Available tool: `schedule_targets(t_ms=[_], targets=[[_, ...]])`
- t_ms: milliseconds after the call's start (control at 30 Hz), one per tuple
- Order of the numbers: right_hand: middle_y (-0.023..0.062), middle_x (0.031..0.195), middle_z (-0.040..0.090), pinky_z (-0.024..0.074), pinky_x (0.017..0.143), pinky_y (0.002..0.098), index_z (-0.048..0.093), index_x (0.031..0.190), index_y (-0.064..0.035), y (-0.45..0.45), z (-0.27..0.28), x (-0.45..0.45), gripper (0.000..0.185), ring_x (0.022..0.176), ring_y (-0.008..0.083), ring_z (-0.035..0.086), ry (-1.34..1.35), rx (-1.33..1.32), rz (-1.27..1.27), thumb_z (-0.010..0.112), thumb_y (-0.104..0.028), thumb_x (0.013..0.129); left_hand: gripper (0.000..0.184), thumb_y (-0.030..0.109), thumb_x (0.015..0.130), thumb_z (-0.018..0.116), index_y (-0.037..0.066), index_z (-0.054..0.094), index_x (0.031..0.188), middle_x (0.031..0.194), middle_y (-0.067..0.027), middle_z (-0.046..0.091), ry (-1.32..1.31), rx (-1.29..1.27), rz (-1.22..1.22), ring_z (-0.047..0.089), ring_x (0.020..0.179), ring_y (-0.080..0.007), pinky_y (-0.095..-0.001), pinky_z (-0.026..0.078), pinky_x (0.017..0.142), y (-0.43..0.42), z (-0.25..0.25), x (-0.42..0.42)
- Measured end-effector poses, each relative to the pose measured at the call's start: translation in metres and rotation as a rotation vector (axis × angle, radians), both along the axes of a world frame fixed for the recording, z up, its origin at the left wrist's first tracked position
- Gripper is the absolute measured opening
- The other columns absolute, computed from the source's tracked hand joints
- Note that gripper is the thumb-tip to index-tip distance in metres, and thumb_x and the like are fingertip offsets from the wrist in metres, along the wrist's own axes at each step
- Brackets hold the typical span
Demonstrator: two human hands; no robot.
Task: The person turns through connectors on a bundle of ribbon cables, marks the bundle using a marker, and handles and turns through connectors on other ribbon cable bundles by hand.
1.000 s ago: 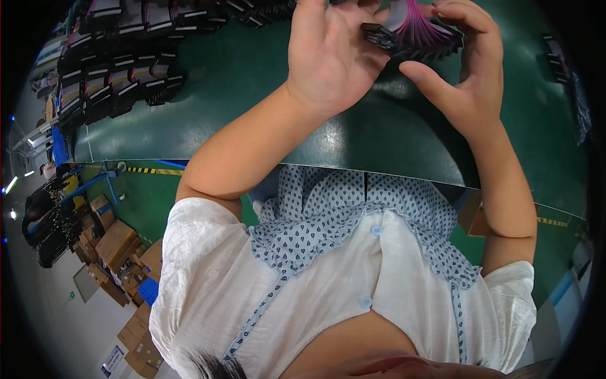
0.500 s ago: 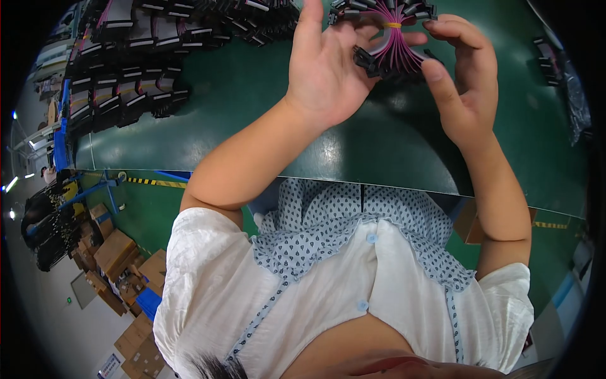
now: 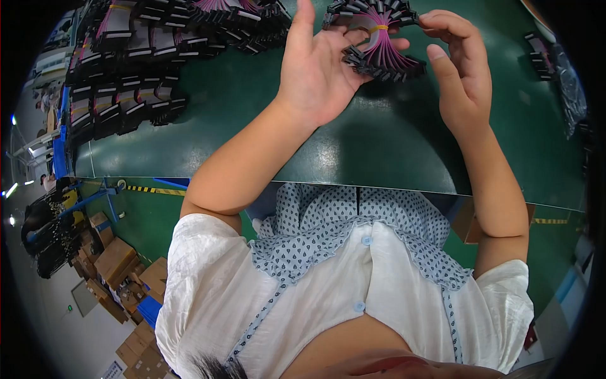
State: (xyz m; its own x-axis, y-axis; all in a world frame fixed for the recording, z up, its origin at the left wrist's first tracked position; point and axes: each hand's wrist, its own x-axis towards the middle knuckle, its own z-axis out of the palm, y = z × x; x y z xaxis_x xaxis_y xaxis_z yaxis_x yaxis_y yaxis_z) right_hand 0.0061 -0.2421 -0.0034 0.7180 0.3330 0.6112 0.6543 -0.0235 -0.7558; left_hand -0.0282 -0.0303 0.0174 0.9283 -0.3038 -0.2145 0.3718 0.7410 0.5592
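Note:
A bundle of flat ribbon cables point(image 3: 382, 43), pink-edged with black connectors at both ends, is cinched at its middle by a yellow band point(image 3: 379, 28). My left hand point(image 3: 322, 79) holds it, palm up and thumb raised, its fingers passing behind the cables and partly hidden by them. At the bundle's right side is my right hand point(image 3: 464, 69), thumb and fingers apart and curved. Its index fingertip is close to the upper connectors; I cannot tell whether they touch. Both rows of connectors fan out in arcs.
More bundled ribbon cables point(image 3: 120, 98) lie in rows on the left of the green table point(image 3: 240, 139). Some cables point(image 3: 540, 57) and clear plastic bags point(image 3: 568, 95) lie at the right. Cardboard boxes point(image 3: 113, 259) stand on the floor at left.
The bundle has shifted slightly left, and its lower connectors show more spread out. My right thumb has come away from the cables' right edge and risen a little.

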Motion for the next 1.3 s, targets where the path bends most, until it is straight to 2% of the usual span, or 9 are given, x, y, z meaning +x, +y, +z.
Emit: schedule_targets(t_ms=[200, 267, 367, 433, 500, 633, 833, 1000, 1300], targets=[[0.0162, 0.135, 0.054, 0.0368, 0.113, 0.0384, 0.054, 0.13, 0.0036, -0.001, 0.0, 0.0, 0.031, 0.128, 0.0248, 0.052, -0.019, -0.028, -0.01, 0.054, -0.004, 0.099, 0.091, 0.077, 0.099, 0.029, -0.003, 0.054, 0.136, 0.123, -0.0198, 0.068, -0.065, 0.038, -0.051, 0.065, 0.116, -0.0325, -0.0467, 0.052, 0.102, 0.002, -0.001, 0.0], [0.0162, 0.135, 0.053, 0.0352, 0.114, 0.0384, 0.055, 0.129, 0.0037, -0.002, 0.003, 0.0, 0.031, 0.129, 0.0246, 0.051, -0.037, -0.052, -0.015, 0.054, -0.003, 0.099, 0.092, 0.077, 0.099, 0.029, -0.003, 0.053, 0.136, 0.121, -0.0205, 0.068, -0.127, -0.041, -0.104, 0.066, 0.115, -0.0329, -0.0469, 0.053, 0.101, 0.007, -0.012, 0.005], [0.0177, 0.133, 0.059, 0.0442, 0.109, 0.0368, 0.055, 0.132, 0.0037, -0.003, 0.005, 0.001, 0.033, 0.125, 0.0243, 0.058, -0.129, -0.132, -0.095, 0.055, -0.008, 0.101, 0.093, 0.078, 0.099, 0.028, -0.004, 0.053, 0.135, 0.118, -0.0219, 0.068, -0.07, -0.089, -0.055, 0.066, 0.112, -0.0336, -0.0473, 0.053, 0.1, 0.002, -0.003, 0.003], [0.018, 0.126, 0.055, 0.0401, 0.107, 0.038, 0.056, 0.123, 0.0021, -0.004, 0.01, -0.003, 0.033, 0.119, 0.0273, 0.053, -0.197, -0.176, -0.136, 0.063, -0.011, 0.094, 0.094, 0.078, 0.099, 0.028, -0.005, 0.052, 0.135, 0.118, -0.0224, 0.068, -0.05, -0.105, -0.045, 0.066, 0.111, -0.0337, -0.0474, 0.053, 0.099, 0.0, -0.002, 0.002], [0.0182, 0.124, 0.053, 0.0382, 0.106, 0.0389, 0.058, 0.117, 0.0017, -0.002, 0.013, -0.006, 0.029, 0.116, 0.0286, 0.051, -0.239, -0.193, -0.175, 0.065, -0.01, 0.092, 0.094, 0.078, 0.099, 0.028, -0.006, 0.052, 0.135, 0.119, -0.0223, 0.067, -0.101, -0.131, -0.097, 0.066, 0.111, -0.0337, -0.0475, 0.053, 0.099, 0.005, -0.012, 0.005], [0.0203, 0.132, 0.053, 0.0369, 0.108, 0.0407, 0.064, 0.115, 0.0011, 0.0, 0.014, -0.006, 0.025, 0.12, 0.0298, 0.052, -0.29, -0.178, -0.209, 0.062, -0.01, 0.092, 0.092, 0.076, 0.099, 0.029, -0.006, 0.052, 0.135, 0.122, -0.0212, 0.066, -0.157, -0.134, -0.129, 0.064, 0.114, -0.0329, -0.0462, 0.052, 0.101, 0.008, -0.018, 0.008], [0.0271, 0.148, 0.05, 0.0323, 0.113, 0.0458, 0.076, 0.115, -0.0073, 0.001, 0.039, -0.014, 0.027, 0.132, 0.0377, 0.05, -0.372, -0.452, -0.21, 0.062, -0.02, 0.095, 0.072, 0.062, 0.107, 0.029, 0.0, 0.057, 0.131, 0.118, -0.0132, 0.069, -0.13, -0.031, -0.046, 0.063, 0.114, -0.0253, -0.0401, 0.048, 0.104, -0.007, -0.003, 0.001], [0.0264, 0.15, 0.05, 0.0318, 0.113, 0.047, 0.078, 0.114, -0.0083, 0.005, 0.035, -0.014, 0.028, 0.133, 0.0402, 0.05, -0.394, -0.49, -0.228, 0.061, -0.021, 0.097, 0.063, 0.056, 0.11, 0.03, 0.003, 0.061, 0.127, 0.117, -0.0084, 0.069, -0.211, -0.05, -0.064, 0.063, 0.11, -0.0191, -0.0369, 0.047, 0.101, 0.001, -0.031, 0.005], [0.026, 0.149, 0.052, 0.0346, 0.112, 0.0454, 0.077, 0.118, -0.0068, 0.005, 0.032, -0.013, 0.03, 0.13, 0.0392, 0.052, -0.353, -0.463, -0.185, 0.059, -0.021, 0.099, 0.061, 0.052, 0.111, 0.031, 0.003, 0.058, 0.133, 0.124, -0.0102, 0.068, -0.155, 0.03, -0.037, 0.063, 0.115, -0.0206, -0.0383, 0.048, 0.103, -0.007, -0.015, -0.003]])
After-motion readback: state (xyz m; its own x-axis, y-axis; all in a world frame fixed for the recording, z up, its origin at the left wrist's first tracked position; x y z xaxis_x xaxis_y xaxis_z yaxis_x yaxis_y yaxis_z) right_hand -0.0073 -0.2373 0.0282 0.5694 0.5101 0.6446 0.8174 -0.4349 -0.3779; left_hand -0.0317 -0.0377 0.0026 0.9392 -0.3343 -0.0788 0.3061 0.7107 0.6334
